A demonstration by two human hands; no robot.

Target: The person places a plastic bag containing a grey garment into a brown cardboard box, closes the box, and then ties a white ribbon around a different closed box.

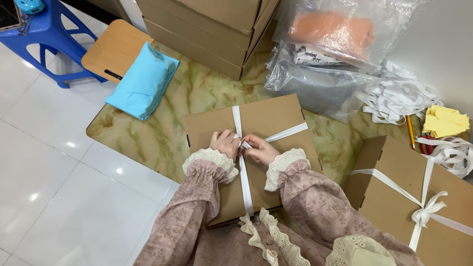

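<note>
On the near side of the green marbled table point(162, 133), the left hand point(225, 144) and right hand point(261, 149), fingers curled, pinch the white satin ribbon point(245, 177) crossing atop the flat brown cardboard box point(268, 120).

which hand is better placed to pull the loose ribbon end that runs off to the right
Probably the right hand: it lies on the side where that white ribbon end runs across the cardboard box. The left hand sits left of the crossing, pinching there.

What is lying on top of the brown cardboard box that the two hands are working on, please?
A white ribbon crosses the cardboard box; the left hand and right hand pinch it at the crossing. Their fingers cover any knot.
</note>
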